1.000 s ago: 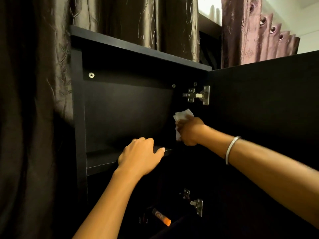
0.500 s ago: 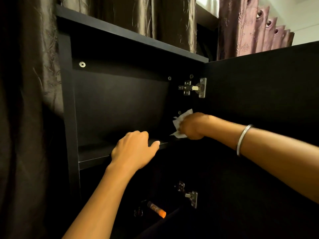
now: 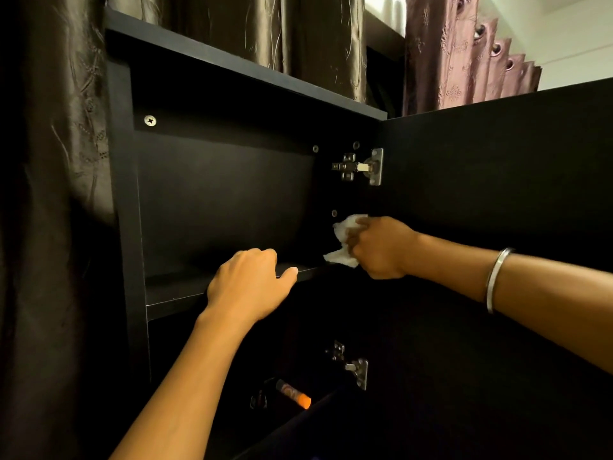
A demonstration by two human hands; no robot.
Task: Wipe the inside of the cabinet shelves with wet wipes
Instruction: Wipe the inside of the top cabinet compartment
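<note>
Forearms enter from the bottom edge, both reaching up into a dark cabinet [image 3: 126, 194] whose door [image 3: 497, 194] stands swung open to the right. Nearest, low in the lower compartment, lies a small tube with an orange cap [image 3: 293, 393], beside the lower hinge [image 3: 356, 368].

Left hand [image 3: 250, 287] rests on the front edge of the shelf [image 3: 172, 290], fingers curled over the lip and thumb pointing right along the edge — a bracing hold, carrying nothing else. Right hand [image 3: 381, 247], a metal bangle [image 3: 496, 280] on its wrist, is closed around a crumpled white wipe [image 3: 343, 242]. The wipe sits at the right end of the shelf, in the corner where shelf meets side wall; whether it presses the wall or the shelf top cannot be told. Above it are the upper hinge [image 3: 361, 167] and, further left, a screw [image 3: 150, 120] in the rear rail. Curtains [image 3: 298, 34] hang behind the cabinet.

Step in hand, by judgement: wiping the right-hand corner. To do it well, open the wipe flatter for more contact, work the corner seam firmly, then draw overlapping strokes leftward along the shelf — keeping clear of the hinge, where the wipe could snag. The left hand should shift before the front lip is wiped.
</note>
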